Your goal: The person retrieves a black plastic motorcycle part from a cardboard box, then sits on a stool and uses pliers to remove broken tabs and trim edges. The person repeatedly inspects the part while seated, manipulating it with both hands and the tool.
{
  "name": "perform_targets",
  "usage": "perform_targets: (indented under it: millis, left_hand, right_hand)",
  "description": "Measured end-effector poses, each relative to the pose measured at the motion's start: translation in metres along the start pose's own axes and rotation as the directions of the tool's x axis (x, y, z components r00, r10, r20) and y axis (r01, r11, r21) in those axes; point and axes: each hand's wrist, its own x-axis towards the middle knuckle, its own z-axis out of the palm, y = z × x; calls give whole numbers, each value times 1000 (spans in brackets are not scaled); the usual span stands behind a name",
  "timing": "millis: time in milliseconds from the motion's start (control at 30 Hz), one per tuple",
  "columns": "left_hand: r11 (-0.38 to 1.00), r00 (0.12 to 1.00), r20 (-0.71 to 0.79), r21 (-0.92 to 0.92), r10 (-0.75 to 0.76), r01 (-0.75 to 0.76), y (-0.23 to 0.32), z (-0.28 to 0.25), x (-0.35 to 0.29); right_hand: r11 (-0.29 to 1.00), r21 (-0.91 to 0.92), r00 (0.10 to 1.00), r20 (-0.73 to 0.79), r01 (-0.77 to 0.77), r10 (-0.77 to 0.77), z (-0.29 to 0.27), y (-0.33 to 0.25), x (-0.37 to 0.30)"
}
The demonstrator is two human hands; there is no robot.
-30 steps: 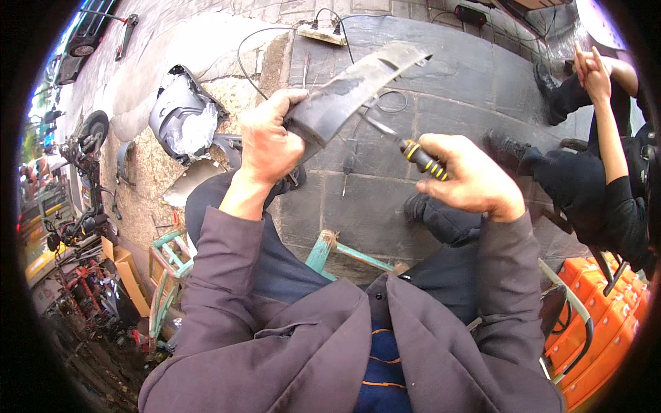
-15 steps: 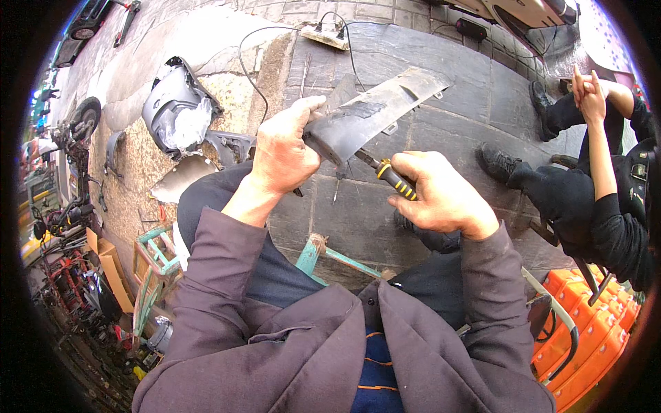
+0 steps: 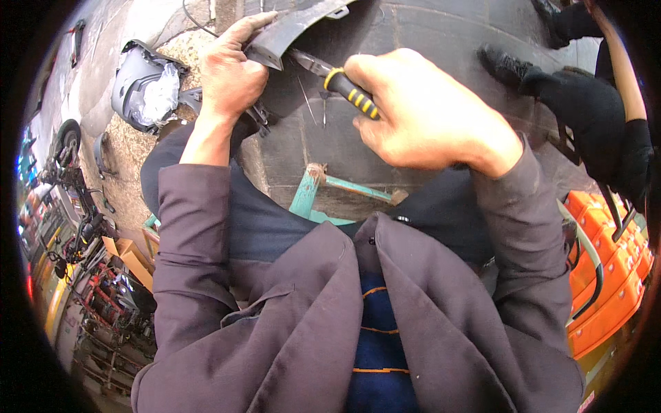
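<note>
A curved grey plastic panel (image 3: 303,27) is in my left hand (image 3: 233,76), the fingers closed around its near left end; the top of the view cuts off its far part. My right hand (image 3: 427,110) grips pliers (image 3: 351,93) by their black-and-yellow handles. The metal jaws point up and left, at or very near the panel's lower edge; I cannot tell whether they pinch it. On the dark paving below lie thin metal rods (image 3: 324,107).
A green stool frame (image 3: 304,196) stands between my knees. At left lie a grey plastic fairing (image 3: 127,100) with clear wrap, and a curved dark strip (image 3: 101,153). A seated person's dark-clothed leg (image 3: 571,103) is at right, above an orange plastic crate (image 3: 606,268).
My view has tilted, so the hands and panel appear higher and the panel's far end is out of sight. Both hands still hold the panel and the pliers.
</note>
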Motion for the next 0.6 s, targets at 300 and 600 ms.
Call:
perform_targets:
  millis: [300, 600]
  left_hand:
    - [979, 999, 29, 199, -43, 36, -20, 41, -14]
    - [914, 938, 183, -234, -295, 333, -55, 74, -35]
  right_hand:
    - [974, -57, 964, 137, -221, 227, 7, 10, 0]
    - [910, -65, 902, 123, -409, 414, 46, 3, 4]
